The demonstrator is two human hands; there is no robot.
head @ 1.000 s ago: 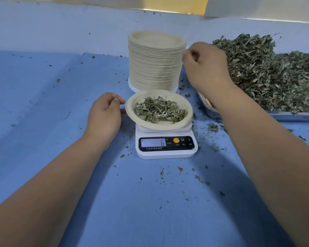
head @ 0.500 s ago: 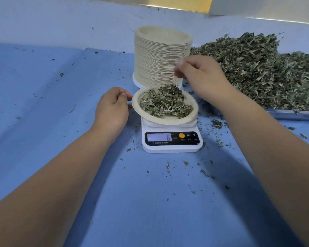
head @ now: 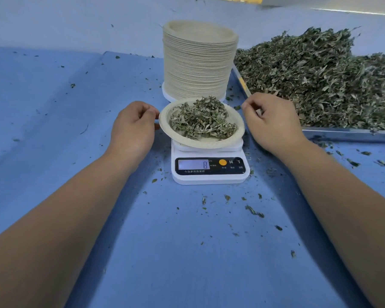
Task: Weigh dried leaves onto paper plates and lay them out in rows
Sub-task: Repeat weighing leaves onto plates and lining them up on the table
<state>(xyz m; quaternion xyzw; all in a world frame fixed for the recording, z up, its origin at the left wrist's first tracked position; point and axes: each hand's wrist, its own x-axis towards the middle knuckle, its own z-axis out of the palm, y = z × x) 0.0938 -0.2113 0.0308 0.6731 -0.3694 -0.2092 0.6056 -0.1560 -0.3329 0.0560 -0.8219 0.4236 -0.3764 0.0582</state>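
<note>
On a blue table (head: 53, 107), beside a tray (head: 342, 132) heaped with dried leaves (head: 320, 81) and a plate stack (head: 198, 63), the left hand (head: 131, 130) pinches a leaf-filled paper plate (head: 206, 143) on the scale (head: 209, 177). The right hand (head: 273, 125) curls beside the rim; what it holds, if anything, is unclear.

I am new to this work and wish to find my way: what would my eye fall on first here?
First, the paper plate heaped with dried leaves on the kitchen scale at the centre, its display showing 8, with the left hand and the right hand close at either side of the rim. Behind it rises a tall stack of paper plates, and to the right a metal tray carries a heap of dried leaves.
</note>
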